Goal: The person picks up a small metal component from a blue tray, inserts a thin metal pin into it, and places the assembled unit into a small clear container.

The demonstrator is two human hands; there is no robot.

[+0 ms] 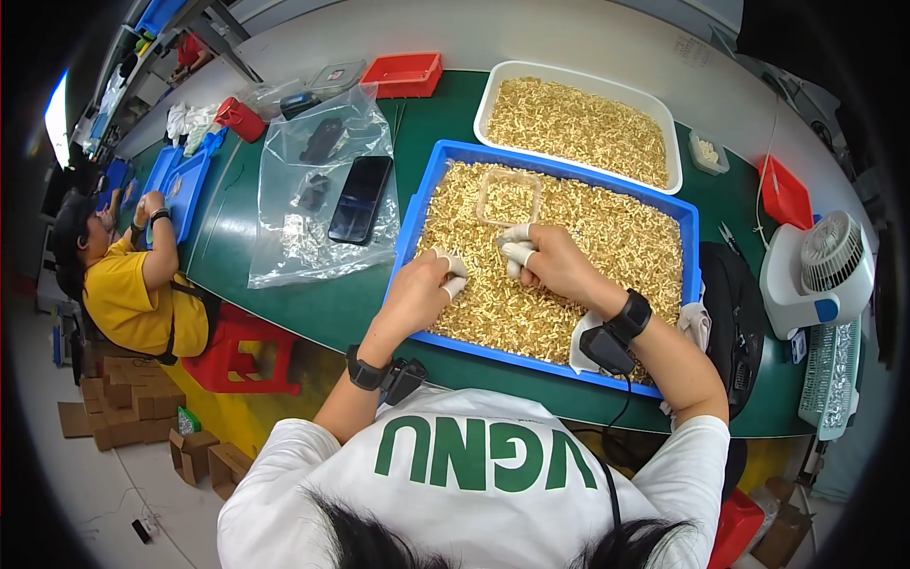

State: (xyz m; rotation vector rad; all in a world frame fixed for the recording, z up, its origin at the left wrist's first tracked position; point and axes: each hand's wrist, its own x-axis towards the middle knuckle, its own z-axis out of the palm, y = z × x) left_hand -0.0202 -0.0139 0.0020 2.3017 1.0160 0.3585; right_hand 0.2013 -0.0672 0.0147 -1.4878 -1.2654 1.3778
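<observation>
A worker in a white shirt bends over a blue tray (422,213) heaped with small brass-coloured parts (607,237) on a green workbench (313,294), both hands down in the pile. The left hand (417,294) is curled loosely, its white-capped fingertips (453,275) pinching or pressing at the parts; whether it has one gripped cannot be told. The right hand (550,264) is half closed, capped fingers (517,248) bunched on the heap just below a small clear box (509,197) that sits sunk in the parts.

The likely trouble is a spill: the tray is filled close to its rim and its near edge lies by the bench edge, so a sweeping wrist could push parts over the wall onto the floor. The cord from the right wrist band (630,315) trails over the tray's near wall and could snag.

Behind the tray stands a white tray (578,78) of the same parts. To the left lies a large clear plastic bag (322,204) with a dark phone (360,199) on it. Farther back sit a red rectangular bin (403,74) and a clear lidded box (336,78); a small red bin (785,192) stands at right, beside a white desk fan (817,270).
</observation>
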